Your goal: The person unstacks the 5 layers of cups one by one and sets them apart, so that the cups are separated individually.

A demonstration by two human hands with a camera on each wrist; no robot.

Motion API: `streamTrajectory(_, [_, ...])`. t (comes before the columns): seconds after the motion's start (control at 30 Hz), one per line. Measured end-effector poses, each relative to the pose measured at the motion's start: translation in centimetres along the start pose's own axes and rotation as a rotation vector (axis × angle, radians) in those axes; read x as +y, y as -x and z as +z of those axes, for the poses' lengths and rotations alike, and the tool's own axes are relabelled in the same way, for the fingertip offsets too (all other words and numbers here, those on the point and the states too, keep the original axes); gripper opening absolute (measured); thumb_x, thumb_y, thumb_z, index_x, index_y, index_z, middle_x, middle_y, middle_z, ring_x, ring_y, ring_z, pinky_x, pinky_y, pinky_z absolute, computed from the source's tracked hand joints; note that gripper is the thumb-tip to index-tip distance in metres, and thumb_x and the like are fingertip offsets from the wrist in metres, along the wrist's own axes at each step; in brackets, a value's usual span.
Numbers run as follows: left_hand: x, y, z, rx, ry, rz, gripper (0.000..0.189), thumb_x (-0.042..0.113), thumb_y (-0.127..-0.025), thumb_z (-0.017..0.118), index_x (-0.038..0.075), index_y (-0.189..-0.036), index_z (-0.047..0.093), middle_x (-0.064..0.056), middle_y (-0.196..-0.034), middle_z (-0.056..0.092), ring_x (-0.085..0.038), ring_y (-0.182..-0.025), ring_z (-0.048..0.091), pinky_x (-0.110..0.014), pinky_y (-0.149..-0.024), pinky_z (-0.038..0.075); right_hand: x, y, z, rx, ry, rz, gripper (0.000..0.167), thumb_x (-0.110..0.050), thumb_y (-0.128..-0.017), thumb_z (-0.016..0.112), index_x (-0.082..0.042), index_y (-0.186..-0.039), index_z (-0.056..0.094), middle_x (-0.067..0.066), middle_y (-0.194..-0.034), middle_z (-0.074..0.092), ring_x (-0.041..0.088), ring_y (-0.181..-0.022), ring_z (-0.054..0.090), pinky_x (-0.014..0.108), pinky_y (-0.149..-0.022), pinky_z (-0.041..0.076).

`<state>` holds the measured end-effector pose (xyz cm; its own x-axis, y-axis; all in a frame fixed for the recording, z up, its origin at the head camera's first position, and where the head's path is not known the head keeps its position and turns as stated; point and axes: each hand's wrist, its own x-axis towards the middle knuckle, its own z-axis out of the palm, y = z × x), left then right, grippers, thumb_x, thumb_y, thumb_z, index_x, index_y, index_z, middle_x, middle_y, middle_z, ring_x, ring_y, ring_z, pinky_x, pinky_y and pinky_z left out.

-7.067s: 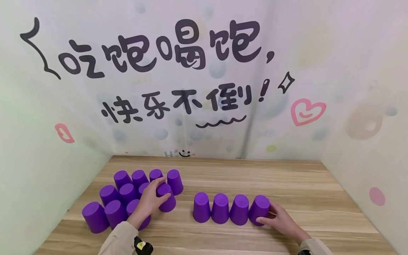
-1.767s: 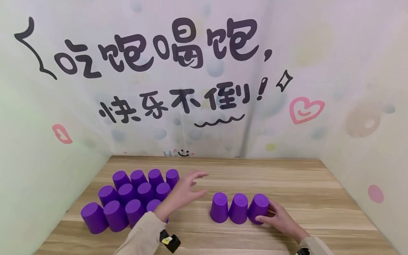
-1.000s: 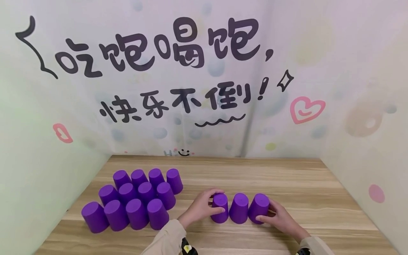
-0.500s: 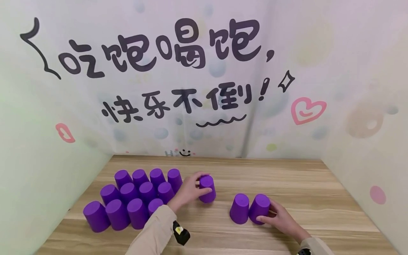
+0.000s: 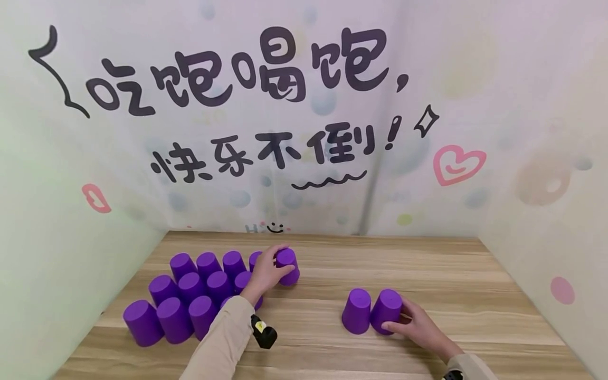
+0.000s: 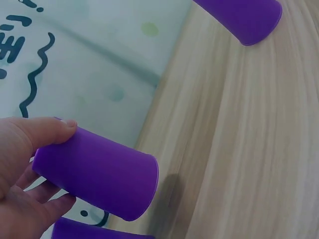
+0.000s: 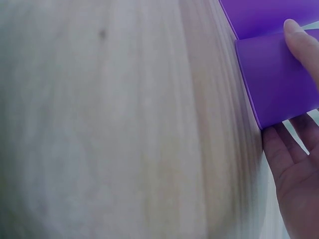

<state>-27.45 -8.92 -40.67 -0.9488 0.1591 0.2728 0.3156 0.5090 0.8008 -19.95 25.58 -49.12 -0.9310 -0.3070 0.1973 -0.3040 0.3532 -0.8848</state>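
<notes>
My left hand (image 5: 266, 273) grips an upside-down purple cup (image 5: 288, 268) at the right end of the back row of cups. In the left wrist view the thumb lies on one side of that cup (image 6: 104, 174) and the fingers on the other, while a shadow falls on the table beside its rim. At the right, my right hand (image 5: 420, 326) holds another upside-down purple cup (image 5: 387, 310) between thumb and fingers; its rim stands on the table in the right wrist view. A second cup (image 5: 357, 311) stands close against its left side.
Several upside-down purple cups stand in three rows at the left, among them a front-left cup (image 5: 142, 323); my left arm (image 5: 225, 338) hides some. The wooden table (image 5: 427, 264) meets a printed backdrop (image 5: 304, 211) behind and pale side walls.
Over seven seconds the right-hand row shrinks from several cups to two, and the left group grows. In the last second my left hand lifts a cup leftward and back. My right hand stays put.
</notes>
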Motion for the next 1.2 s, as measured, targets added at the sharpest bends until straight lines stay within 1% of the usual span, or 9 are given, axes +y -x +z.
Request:
streamTrajectory(0.1, [-0.5, 0.1, 0.2, 0.013, -0.038, -0.002, 0.049, 0.005, -0.075, 0.068, 0.000, -0.120, 0.051, -0.019, -0.120, 0.051, -0.034, -0.108, 0.048, -0.044, -0.089, 0.041, 0.0, 0.0, 0.0, -0.001, -0.002, -0.006, 0.063, -0.011, -0.075, 0.070, 0.010, -0.125, 0.038, 0.028, -0.111, 0.052, 0.003, -0.091, 0.056, 0.022, -0.076, 0.049])
streamTrajectory(0.2, [-1.0, 0.1, 0.4, 0.025, -0.064, 0.013, 0.049, 0.004, -0.074, 0.069, 0.000, -0.119, 0.051, -0.019, -0.121, 0.050, -0.034, -0.110, 0.046, -0.045, -0.092, 0.038, 0.0, 0.0, 0.0, 0.002, 0.000, -0.011, 0.062, -0.011, -0.075, 0.070, 0.010, -0.125, 0.038, 0.028, -0.111, 0.052, 0.003, -0.091, 0.056, 0.022, -0.076, 0.049])
streamTrajectory(0.4, [-1.6, 0.1, 0.6, 0.019, -0.071, 0.012, 0.048, 0.004, -0.074, 0.068, -0.002, -0.119, 0.051, -0.020, -0.120, 0.050, -0.036, -0.109, 0.047, -0.046, -0.092, 0.038, 0.1, 0.1, 0.0, 0.004, 0.004, -0.018, 0.061, -0.011, -0.076, 0.069, 0.010, -0.124, 0.039, 0.028, -0.110, 0.052, 0.003, -0.091, 0.056, 0.023, -0.076, 0.049])
streamTrajectory(0.6, [-2.2, 0.0, 0.8, 0.014, -0.075, -0.012, 0.049, 0.004, -0.074, 0.068, -0.002, -0.120, 0.050, -0.020, -0.119, 0.051, -0.036, -0.108, 0.047, -0.046, -0.091, 0.039, 0.1, 0.0, 0.0, 0.008, 0.005, -0.019, 0.061, -0.011, -0.075, 0.070, 0.010, -0.124, 0.039, 0.028, -0.110, 0.052, 0.003, -0.091, 0.056, 0.022, -0.076, 0.049])
streamTrajectory(0.93, [-2.3, 0.0, 0.9, 0.009, -0.063, -0.053, 0.049, 0.007, -0.077, 0.066, -0.002, -0.122, 0.048, -0.021, -0.120, 0.050, -0.036, -0.109, 0.047, -0.046, -0.090, 0.039, 0.2, -0.1, -0.1, 0.000, -0.023, -0.021, 0.062, -0.010, -0.075, 0.070, 0.010, -0.124, 0.038, 0.029, -0.111, 0.051, 0.003, -0.092, 0.056, 0.021, -0.078, 0.048])
streamTrajectory(1.2, [-2.4, -0.2, 1.2, 0.020, -0.067, -0.029, 0.048, 0.006, -0.077, 0.066, -0.005, -0.120, 0.048, -0.022, -0.119, 0.050, -0.037, -0.109, 0.047, -0.045, -0.092, 0.038, 0.2, 0.0, -0.1, -0.004, -0.030, -0.023, 0.061, -0.010, -0.076, 0.069, 0.009, -0.125, 0.038, 0.028, -0.112, 0.051, 0.004, -0.093, 0.056, 0.021, -0.078, 0.048])
